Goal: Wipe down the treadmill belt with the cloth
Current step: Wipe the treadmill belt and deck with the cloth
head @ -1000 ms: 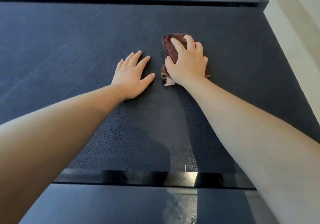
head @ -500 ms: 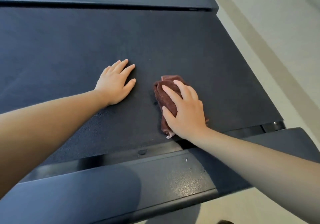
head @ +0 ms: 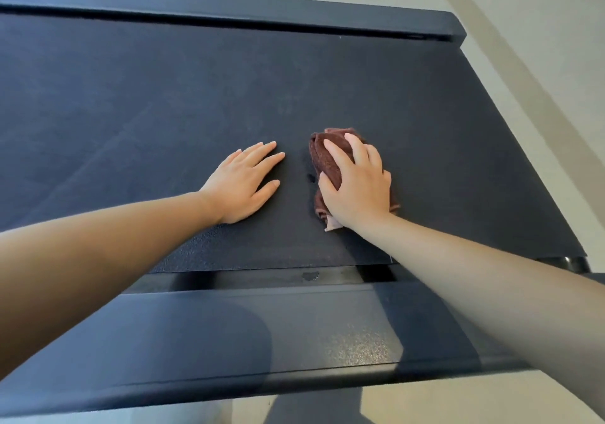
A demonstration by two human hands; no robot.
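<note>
Mid-wipe: your right hand (head: pixel 357 187) grips the bunched brown cloth (head: pixel 327 158) on the dark textured treadmill belt (head: pixel 163 96), left hand (head: pixel 245 184) flat, empty, bracing; next stroke likely needs steady pressure.

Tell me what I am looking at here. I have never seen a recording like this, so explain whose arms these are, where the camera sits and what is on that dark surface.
There is no machine arm here, only a person's two bare arms. The single picture comes from a wide-angle camera worn on the person's head, looking forward and down, so the arms reach in from the bottom edge.

The big dark textured surface is the treadmill belt, with a smooth dark side rail nearest the camera and another along the far edge. Pale floor shows beyond it.

The left hand lies flat on the belt, fingers straight, holding nothing. The right hand holds a bunched brown cloth down against the belt, just beside the left hand.
</note>
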